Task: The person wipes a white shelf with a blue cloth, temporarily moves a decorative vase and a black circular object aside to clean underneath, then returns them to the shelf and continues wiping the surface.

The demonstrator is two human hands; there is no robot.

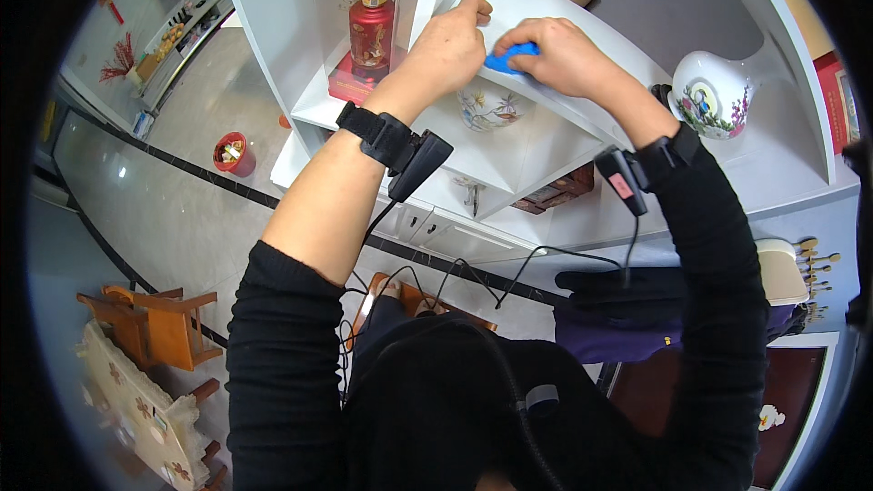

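My right hand grips a blue cloth against the front edge of a white shelf board. Just left of it, my left hand rests at the same board by an upright panel, its fingers bent and the cloth not in its grasp; whether it grips the board's edge is hard to tell. Below the board stands a white porcelain pot with painted flowers. A red bottle with a gold cap stands in a clear display box left of my left hand.
A white vase with painted flowers stands on the shelf at right. Below are a dark brown box and cabinet doors. Black cables hang from both wrist devices. My feet are on a wooden stool. A red bin stands on the floor.
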